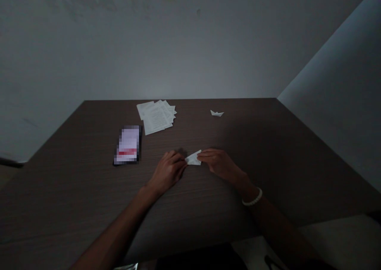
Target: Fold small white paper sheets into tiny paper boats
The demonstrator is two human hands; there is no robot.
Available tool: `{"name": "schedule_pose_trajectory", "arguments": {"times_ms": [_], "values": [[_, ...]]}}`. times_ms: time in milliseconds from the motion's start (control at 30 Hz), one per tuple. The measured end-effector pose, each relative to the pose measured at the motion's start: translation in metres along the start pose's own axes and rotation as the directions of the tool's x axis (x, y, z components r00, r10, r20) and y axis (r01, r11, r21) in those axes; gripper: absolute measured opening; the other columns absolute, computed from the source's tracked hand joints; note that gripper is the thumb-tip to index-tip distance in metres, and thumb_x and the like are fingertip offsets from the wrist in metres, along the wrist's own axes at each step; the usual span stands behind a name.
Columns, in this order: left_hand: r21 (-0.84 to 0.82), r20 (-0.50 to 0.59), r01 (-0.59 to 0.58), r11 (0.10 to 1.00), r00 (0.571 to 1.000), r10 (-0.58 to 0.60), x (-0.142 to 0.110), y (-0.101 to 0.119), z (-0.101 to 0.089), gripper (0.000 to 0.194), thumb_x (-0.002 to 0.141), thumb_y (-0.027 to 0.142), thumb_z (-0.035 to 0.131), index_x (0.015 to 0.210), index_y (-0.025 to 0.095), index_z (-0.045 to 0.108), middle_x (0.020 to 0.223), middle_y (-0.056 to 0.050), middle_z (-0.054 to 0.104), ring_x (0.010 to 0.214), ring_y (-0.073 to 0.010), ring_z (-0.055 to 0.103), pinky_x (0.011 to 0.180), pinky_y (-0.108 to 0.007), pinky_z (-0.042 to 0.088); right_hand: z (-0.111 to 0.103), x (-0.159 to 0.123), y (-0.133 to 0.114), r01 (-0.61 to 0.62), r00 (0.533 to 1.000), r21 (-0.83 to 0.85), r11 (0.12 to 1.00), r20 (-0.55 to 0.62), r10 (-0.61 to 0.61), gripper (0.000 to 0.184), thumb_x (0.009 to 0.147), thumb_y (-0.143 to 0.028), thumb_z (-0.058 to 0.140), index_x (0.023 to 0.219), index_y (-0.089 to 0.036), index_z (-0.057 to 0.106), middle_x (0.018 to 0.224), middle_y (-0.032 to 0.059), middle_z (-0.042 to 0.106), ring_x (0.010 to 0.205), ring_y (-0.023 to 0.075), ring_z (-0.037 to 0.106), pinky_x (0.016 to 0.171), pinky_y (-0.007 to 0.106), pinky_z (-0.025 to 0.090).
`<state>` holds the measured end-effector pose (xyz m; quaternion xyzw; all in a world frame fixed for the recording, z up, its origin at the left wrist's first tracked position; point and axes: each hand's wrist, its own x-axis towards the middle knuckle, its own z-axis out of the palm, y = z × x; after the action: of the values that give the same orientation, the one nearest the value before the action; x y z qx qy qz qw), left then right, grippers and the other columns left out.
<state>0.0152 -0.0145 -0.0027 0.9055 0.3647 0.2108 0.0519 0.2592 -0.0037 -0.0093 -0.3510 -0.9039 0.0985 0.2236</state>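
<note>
A small white folded paper (193, 159) lies between my two hands, low over the table's middle. My left hand (171, 167) is closed on its left end, with the fingers curled and pressed together. At the paper's right end, my right hand (218, 163) pinches it, fingers held together and the thumb mostly hidden. The paper has a pointed, roughly triangular outline. Farther back on the right stands a small folded paper boat (216, 113), apart from both hands.
The dark wooden table (89, 206) meets a pale wall (190, 55) at its back edge. Several printed paper sheets (156, 118) lie in a fanned stack at the back left. A tablet or phone (128, 145) with a blurred lit screen lies in front of them.
</note>
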Motion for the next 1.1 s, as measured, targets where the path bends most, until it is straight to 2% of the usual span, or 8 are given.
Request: {"name": "schedule_pose_trajectory", "arguments": {"times_ms": [233, 333, 400, 600, 867, 1100], "values": [[-0.002, -0.012, 0.01, 1.0, 1.0, -0.01, -0.002, -0.002, 0.001, 0.025, 0.096, 0.025, 0.048, 0.091, 0.018, 0.071, 0.091, -0.009, 0.065, 0.09, -0.0226, 0.053, 0.08, -0.039, 0.045, -0.007, 0.001, -0.017, 0.022, 0.993, 0.055, 0.998, -0.12, -0.015, 0.028, 0.077, -0.006, 0.056, 0.095, -0.02, 0.073, 0.108, 0.0067, 0.071, 0.103, 0.0209, 0.063, 0.089, 0.038, 0.053], [-0.026, -0.015, 0.013, 1.0, 1.0, -0.013, -0.001, -0.002, 0.0, 0.024, 0.096, 0.024, 0.049, 0.09, 0.018, 0.071, 0.091, -0.008, 0.065, 0.089, -0.0224, 0.052, 0.08, -0.038, 0.045, -0.008, 0.004, -0.025, 0.02, 0.997, 0.076, 0.997, -0.075, -0.014, 0.014, 0.086, -0.02, 0.06, 0.094, -0.02, 0.072, 0.101, 0.0068, 0.07, 0.096, 0.0197, 0.062, 0.085, 0.036, 0.052], [-0.054, -0.031, 0.01, 0.998, 0.999, -0.012, -0.001, -0.003, -0.002, 0.022, 0.094, 0.023, 0.051, 0.09, 0.018, 0.071, 0.092, -0.008, 0.066, 0.09, -0.0225, 0.052, 0.08, -0.038, 0.045, -0.006, 0.006, -0.026, 0.038, 0.998, 0.073, 0.997, -0.053, -0.034, 0.015, 0.089, -0.029, 0.061, 0.092, -0.02, 0.072, 0.098, 0.0063, 0.07, 0.095, 0.0196, 0.061, 0.085, 0.036, 0.051], [-0.1, -0.058, 0.001, 0.995, 0.998, -0.007, -0.002, -0.007, -0.001, 0.018, 0.092, 0.022, 0.055, 0.089, 0.019, 0.072, 0.101, -0.008, 0.065, 0.094, -0.0225, 0.052, 0.084, -0.038, 0.045, 0.003, 0.006, -0.024, 0.034, 0.998, 0.06, 0.998, -0.05, -0.031, 0.019, 0.093, -0.019, 0.054, 0.09, -0.02, 0.073, 0.099, 0.0058, 0.069, 0.097, 0.0183, 0.06, 0.087, 0.034, 0.051], [-0.117, -0.02, -0.01, 0.993, 1.0, 0.008, 0.0, -0.005, -0.004, 0.019, 0.093, 0.021, 0.053, 0.09, 0.019, 0.072, 0.096, -0.007, 0.067, 0.091, -0.0219, 0.053, 0.082, -0.038, 0.044, 0.0, 0.007, -0.026, 0.031, 0.999, 0.098, 0.995, -0.033, -0.028, 0.017, 0.091, -0.016, 0.056, 0.094, -0.019, 0.073, 0.101, 0.0064, 0.067, 0.098, 0.0184, 0.059, 0.088, 0.033, 0.051], [-0.176, -0.021, 0.065, 0.982, 0.997, -0.07, 0.002, -0.007, 0.001, 0.017, 0.091, 0.022, 0.054, 0.087, 0.018, 0.07, 0.098, -0.007, 0.065, 0.094, -0.0219, 0.054, 0.084, -0.039, 0.044, -0.001, 0.008, -0.026, 0.049, 0.999, 0.081, 0.996, -0.008, -0.048, 0.018, 0.091, -0.015, 0.056, 0.097, -0.02, 0.072, 0.103, 0.0065, 0.066, 0.099, 0.0188, 0.058, 0.088, 0.035, 0.05]]}}
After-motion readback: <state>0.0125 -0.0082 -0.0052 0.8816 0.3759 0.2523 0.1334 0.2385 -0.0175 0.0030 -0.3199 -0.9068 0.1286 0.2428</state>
